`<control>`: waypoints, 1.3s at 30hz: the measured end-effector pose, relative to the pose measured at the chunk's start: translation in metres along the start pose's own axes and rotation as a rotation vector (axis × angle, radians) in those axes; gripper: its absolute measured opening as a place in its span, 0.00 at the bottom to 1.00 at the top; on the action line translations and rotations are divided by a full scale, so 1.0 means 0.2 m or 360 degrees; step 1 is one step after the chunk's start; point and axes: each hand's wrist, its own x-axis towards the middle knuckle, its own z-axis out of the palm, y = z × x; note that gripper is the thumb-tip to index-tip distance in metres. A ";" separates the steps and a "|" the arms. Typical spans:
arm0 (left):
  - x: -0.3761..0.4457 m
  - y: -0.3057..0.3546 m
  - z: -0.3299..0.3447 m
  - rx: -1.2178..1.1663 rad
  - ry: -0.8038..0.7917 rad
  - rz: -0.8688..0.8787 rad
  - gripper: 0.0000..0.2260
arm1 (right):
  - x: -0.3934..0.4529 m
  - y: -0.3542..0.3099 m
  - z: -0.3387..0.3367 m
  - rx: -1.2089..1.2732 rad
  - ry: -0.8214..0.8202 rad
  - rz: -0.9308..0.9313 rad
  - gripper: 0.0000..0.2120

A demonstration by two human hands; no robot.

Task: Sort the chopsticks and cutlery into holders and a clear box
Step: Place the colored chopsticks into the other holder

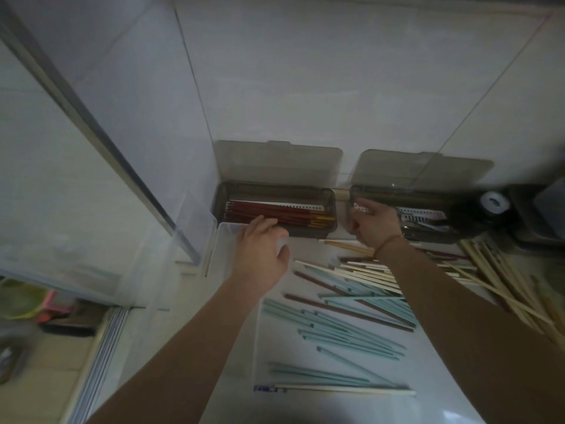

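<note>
Your left hand (263, 246), fingers relaxed and holding nothing, rests at the front edge of the smoky lidded holder of dark red chopsticks (275, 214). Your right hand (374, 223), its grip spread apart and holding nothing, reaches over the second smoky holder's (428, 221) left rim. Pale blue chopsticks (345, 335) and cream ones (367, 270) lie loose on the white counter (305, 408), beside the clear plastic box (226, 240).

Red chopsticks (275, 213) fill the left holder (331, 209) — lid open.
</note>
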 end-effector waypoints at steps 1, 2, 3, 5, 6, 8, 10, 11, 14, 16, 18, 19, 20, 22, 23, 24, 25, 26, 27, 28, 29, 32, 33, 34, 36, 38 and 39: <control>0.00 0.01 0.01 -0.0021 0.0021 0.0032 0.13 | 0.00 0.00 -0.06 0.0006 0.0066 -0.0065 0.14; 0.00 0.01 0.02 -0.0081 0.0061 0.0068 0.11 | -0.01 0.01 -0.12 0.0017 0.0127 -0.0127 0.12; 0.00 0.02 0.04 -0.0175 0.0122 0.0107 0.10 | -0.04 0.02 -0.19 0.0020 0.0189 -0.0184 0.09; 0.00 0.04 0.06 -0.0367 0.0266 0.0224 0.10 | -0.09 0.09 -0.32 -0.0089 0.0356 -0.0283 0.05; 0.00 0.07 0.08 -0.0426 0.0322 0.0307 0.10 | -0.12 0.14 -0.39 -0.0208 0.0438 -0.0301 0.04; 0.00 0.13 0.11 -0.0502 0.0333 0.0482 0.09 | -0.18 0.27 -0.51 -0.0503 0.0520 -0.0282 0.03; -0.01 0.19 0.15 -0.0570 0.0234 0.0614 0.08 | -0.25 0.42 -0.60 -0.0689 0.0486 -0.0283 0.04; -0.02 0.21 0.18 -0.0585 0.0161 0.0657 0.08 | -0.28 0.50 -0.63 -0.0779 0.0463 -0.0294 0.05; -0.06 0.25 0.28 -0.0479 -0.0104 0.0764 0.08 | -0.39 0.73 -0.71 -0.0972 0.0459 -0.0261 0.04; -0.10 0.26 0.35 -0.0366 -0.0279 0.0860 0.08 | -0.46 0.85 -0.73 -0.1056 0.0521 -0.0244 0.06; -0.15 0.27 0.41 -0.0242 -0.0387 0.0936 0.09 | -0.49 0.95 -0.75 -0.1085 0.0562 -0.0245 0.07; -0.18 0.27 0.44 -0.0185 -0.0427 0.0937 0.10 | -0.50 0.97 -0.76 -0.1099 0.0573 -0.0239 0.07; -0.19 0.27 0.46 -0.0135 -0.0455 0.0925 0.11 | -0.50 0.99 -0.76 -0.1123 0.0579 -0.0240 0.07; -0.22 0.27 0.49 -0.0076 -0.0455 0.0924 0.12 | -0.50 1.01 -0.77 -0.1151 0.0598 -0.0267 0.10; -0.23 0.27 0.50 -0.0068 -0.0441 0.0931 0.12 | -0.50 1.02 -0.78 -0.1153 0.0620 -0.0275 0.11; -0.23 0.27 0.50 -0.0068 -0.0423 0.0934 0.12 | -0.49 1.01 -0.78 -0.1158 0.0643 -0.0274 0.12; -0.24 0.27 0.50 -0.0067 -0.0401 0.0933 0.13 | -0.49 1.00 -0.78 -0.1164 0.0661 -0.0260 0.10; -0.24 0.26 0.49 -0.0058 -0.0385 0.0932 0.14 | -0.48 1.00 -0.78 -0.1167 0.0658 -0.0242 0.08; -0.24 0.26 0.49 -0.0041 -0.0379 0.0934 0.15 | -0.48 0.99 -0.78 -0.1175 0.0640 -0.0211 0.07; -0.24 0.26 0.49 -0.0023 -0.0382 0.0942 0.16 | -0.47 0.98 -0.78 -0.1191 0.0620 -0.0159 0.07; -0.24 0.25 0.49 -0.0011 -0.0384 0.0956 0.17 | -0.46 0.97 -0.78 -0.1209 0.0610 -0.0098 0.08; -0.24 0.25 0.48 -0.0003 -0.0362 0.0991 0.19 | -0.45 0.96 -0.80 -0.1274 0.0571 -0.0003 0.09; -0.24 0.25 0.48 0.0002 -0.0348 0.0996 0.20 | -0.45 0.97 -0.81 -0.1279 0.0559 0.0016 0.09; -0.24 0.25 0.48 0.0008 -0.0335 0.0996 0.21 | -0.45 0.97 -0.82 -0.1278 0.0549 0.0036 0.09; -0.23 0.25 0.48 0.0015 -0.0313 0.0984 0.22 | -0.47 0.98 -0.85 -0.1298 0.0528 0.0063 0.08; -0.24 0.23 0.48 -0.0002 -0.0298 0.0977 0.21 | -0.49 0.99 -0.86 -0.1349 0.0515 0.0092 0.07; -0.24 0.22 0.48 -0.0015 -0.0293 0.0979 0.21 | -0.50 1.00 -0.87 -0.1366 0.0518 0.0103 0.06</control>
